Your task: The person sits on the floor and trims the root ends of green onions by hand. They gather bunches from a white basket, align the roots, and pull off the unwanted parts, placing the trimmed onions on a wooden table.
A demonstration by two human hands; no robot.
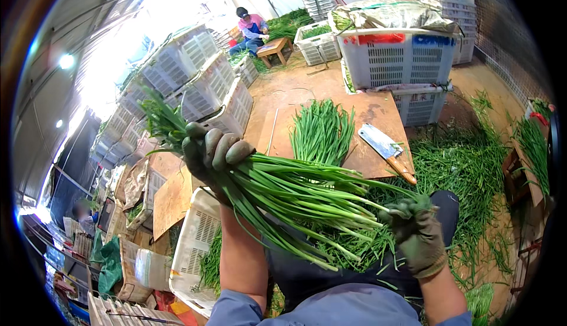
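My left hand (217,151), in a dark work glove, grips a bunch of Chinese chives (301,193) near its leafy end. The pale cut ends fan out to the right over my lap. At those ends my right hand (414,237), in a grey-green glove, has its fingers closed on a stray chive stalk (378,206). Beyond the bunch, another pile of chives (322,131) lies on a wooden board (374,104). A cleaver (385,149) with a wooden handle rests at the board's right, its handle end towards me.
To my left stands a white plastic crate (195,237) with chives inside. Stacked crates (203,87) line the left side. A covered crate (396,56) sits beyond the board. Loose trimmings (465,171) cover the floor at right. A person (252,31) sits near a small wooden stool (274,49).
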